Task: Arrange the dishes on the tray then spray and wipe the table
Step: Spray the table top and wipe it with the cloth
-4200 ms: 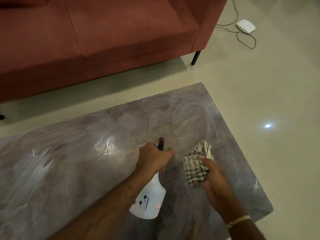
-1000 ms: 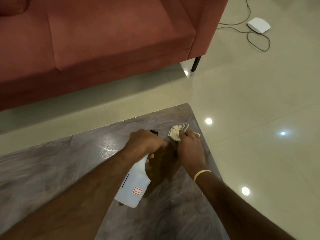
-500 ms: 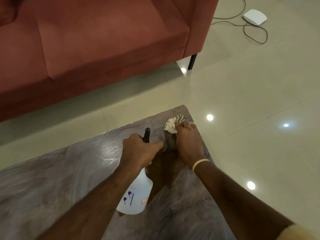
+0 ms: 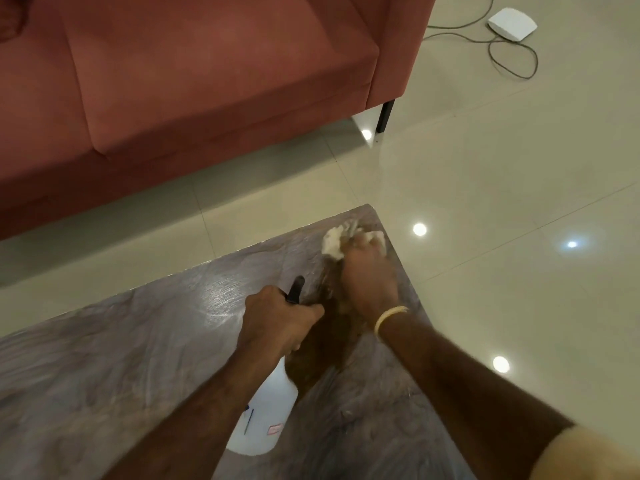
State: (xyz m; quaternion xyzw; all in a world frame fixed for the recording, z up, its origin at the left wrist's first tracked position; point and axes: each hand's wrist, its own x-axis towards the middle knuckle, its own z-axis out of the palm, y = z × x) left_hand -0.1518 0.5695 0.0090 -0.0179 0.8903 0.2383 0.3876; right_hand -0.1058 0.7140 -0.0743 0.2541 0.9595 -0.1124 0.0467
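Cloth (image 4: 333, 243) on table's (image 4: 138, 341) far right corner, spray bottle (image 4: 265, 420) left, sofa (image 4: 207, 81) behind

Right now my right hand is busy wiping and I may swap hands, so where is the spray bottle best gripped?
Grip the spray bottle at its narrow neck, just below the black trigger head, where the left hand already holds it. Come from above and behind: the nozzle points away, and the wide white body hangs below.

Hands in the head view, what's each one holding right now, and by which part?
The left hand grips the spray bottle round its neck, below the black nozzle. The right hand presses a bunched cloth against the table near its far corner.
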